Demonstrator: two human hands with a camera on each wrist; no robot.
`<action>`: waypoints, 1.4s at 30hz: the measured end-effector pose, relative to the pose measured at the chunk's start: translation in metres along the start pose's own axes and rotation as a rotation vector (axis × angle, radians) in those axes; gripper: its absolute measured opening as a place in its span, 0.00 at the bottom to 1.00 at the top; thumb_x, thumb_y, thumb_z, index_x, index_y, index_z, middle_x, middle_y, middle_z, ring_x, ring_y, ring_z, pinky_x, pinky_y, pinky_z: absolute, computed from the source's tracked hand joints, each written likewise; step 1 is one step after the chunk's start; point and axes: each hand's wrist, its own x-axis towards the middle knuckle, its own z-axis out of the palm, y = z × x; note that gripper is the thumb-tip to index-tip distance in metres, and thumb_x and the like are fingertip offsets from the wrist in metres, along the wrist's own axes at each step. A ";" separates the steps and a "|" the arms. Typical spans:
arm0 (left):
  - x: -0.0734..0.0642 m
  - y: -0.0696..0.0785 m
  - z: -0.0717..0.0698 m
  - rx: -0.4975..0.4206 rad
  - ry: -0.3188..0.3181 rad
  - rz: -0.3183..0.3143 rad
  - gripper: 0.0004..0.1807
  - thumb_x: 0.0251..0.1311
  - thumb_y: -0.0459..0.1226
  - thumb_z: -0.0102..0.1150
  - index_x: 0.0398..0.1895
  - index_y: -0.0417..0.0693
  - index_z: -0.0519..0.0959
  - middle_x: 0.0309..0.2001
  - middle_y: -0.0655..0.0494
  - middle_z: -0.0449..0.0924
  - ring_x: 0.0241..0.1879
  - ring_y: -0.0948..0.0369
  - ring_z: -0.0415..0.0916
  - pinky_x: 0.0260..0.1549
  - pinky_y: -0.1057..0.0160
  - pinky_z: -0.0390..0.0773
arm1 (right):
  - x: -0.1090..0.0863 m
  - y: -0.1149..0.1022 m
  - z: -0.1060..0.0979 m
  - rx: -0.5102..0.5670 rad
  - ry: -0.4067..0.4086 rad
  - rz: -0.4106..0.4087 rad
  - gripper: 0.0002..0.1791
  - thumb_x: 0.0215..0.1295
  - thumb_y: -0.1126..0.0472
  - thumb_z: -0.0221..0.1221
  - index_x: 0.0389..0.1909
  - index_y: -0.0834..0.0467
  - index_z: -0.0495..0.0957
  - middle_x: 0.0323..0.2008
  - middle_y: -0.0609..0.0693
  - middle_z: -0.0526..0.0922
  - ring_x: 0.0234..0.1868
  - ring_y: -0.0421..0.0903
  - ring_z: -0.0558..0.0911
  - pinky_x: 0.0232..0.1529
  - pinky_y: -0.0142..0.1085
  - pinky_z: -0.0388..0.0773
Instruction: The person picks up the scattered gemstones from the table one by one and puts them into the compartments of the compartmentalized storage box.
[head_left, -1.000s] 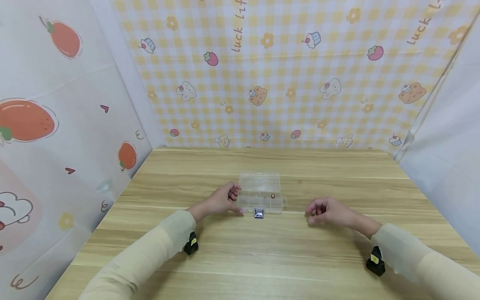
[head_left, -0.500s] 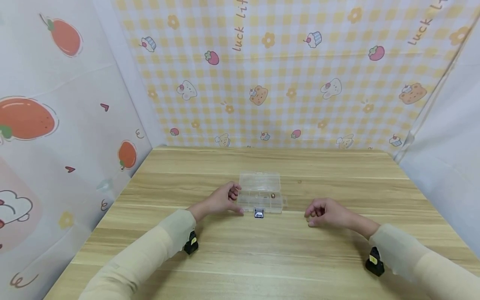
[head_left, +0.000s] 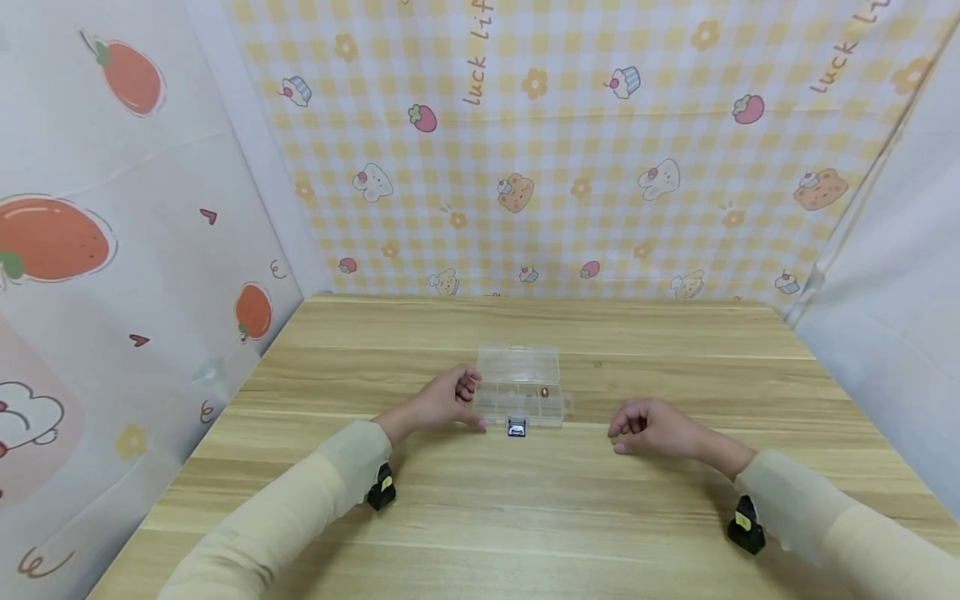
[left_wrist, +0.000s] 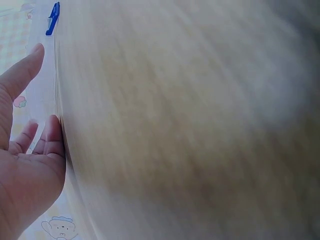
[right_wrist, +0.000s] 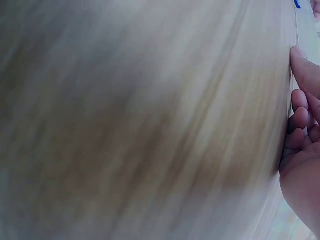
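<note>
A clear plastic compartment box (head_left: 486,408) lies on the table with its lid (head_left: 517,364) folded back. One rear compartment on the right holds a small copper-coloured piece (head_left: 545,392). At the front edge is a small blue piece with a shiny middle (head_left: 517,427), seen as a blue sliver (left_wrist: 53,19) in the left wrist view. My left hand (head_left: 447,397) rests at the box's left end, thumb near its front corner and fingers near the back; contact is hard to tell. Right of the box, my right hand (head_left: 660,427) rests on the table, fingers loosely curled, nothing visibly held.
The wood-grain table (head_left: 525,517) spreads around both hands. A yellow checked cloth (head_left: 570,142) hangs behind its far edge, with a white printed cloth (head_left: 150,208) on the left. Black wrist devices (head_left: 382,487) sit under both sleeves.
The right hand has edged very slightly left. The left hand and the box stay in place; the whole head view shifts a little.
</note>
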 end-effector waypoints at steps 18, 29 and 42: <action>0.001 -0.005 -0.001 -0.005 -0.004 -0.005 0.39 0.39 0.34 0.81 0.56 0.41 0.69 0.45 0.51 0.70 0.43 0.57 0.68 0.44 0.60 0.73 | 0.002 0.000 0.001 0.002 0.025 0.055 0.07 0.56 0.62 0.69 0.36 0.57 0.84 0.31 0.47 0.77 0.31 0.40 0.72 0.31 0.31 0.71; -0.001 0.000 -0.001 -0.025 -0.002 -0.006 0.39 0.39 0.32 0.80 0.57 0.39 0.68 0.45 0.49 0.70 0.43 0.56 0.68 0.43 0.61 0.72 | 0.006 -0.011 0.000 0.032 0.054 0.116 0.09 0.56 0.62 0.70 0.37 0.60 0.83 0.30 0.51 0.77 0.29 0.41 0.72 0.28 0.30 0.70; 0.000 -0.001 -0.001 -0.015 -0.007 0.001 0.40 0.38 0.33 0.80 0.57 0.40 0.68 0.45 0.50 0.69 0.43 0.57 0.68 0.44 0.61 0.73 | 0.023 -0.022 0.000 0.092 0.133 0.116 0.13 0.56 0.62 0.70 0.40 0.64 0.82 0.31 0.53 0.79 0.27 0.42 0.69 0.26 0.30 0.66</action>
